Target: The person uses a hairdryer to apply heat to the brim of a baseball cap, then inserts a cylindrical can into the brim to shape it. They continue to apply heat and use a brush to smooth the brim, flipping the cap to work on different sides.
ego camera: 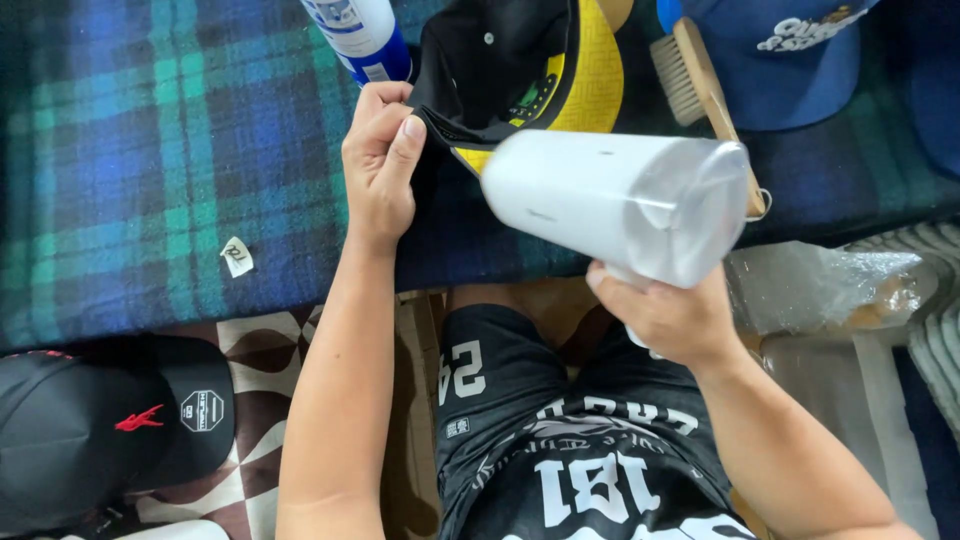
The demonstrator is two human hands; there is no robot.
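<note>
Nearest the camera, the right hand (668,318) was wrapped tight around the handle of a white handheld garment steamer (620,203), its blunt nozzle end aimed at the black and yellow cap (520,70). The left hand (381,160) pinched the cap's lower black edge between thumb and fingers, pulling the fabric taut on the blue-green plaid cloth (150,150). Judging by this, the steaming looked under way on that edge, with the rest of the cap not yet reached; no steam showed. The cloth's near edge ran just past the left wrist, so the forearms hung over the drop. Open cloth lay to the left, bare but for a small paper tag (237,256). Farther off, room was tight: a white spray can (362,38) just beside the cap, a wooden brush (700,80) and a blue cap (780,60) crowding the right
</note>
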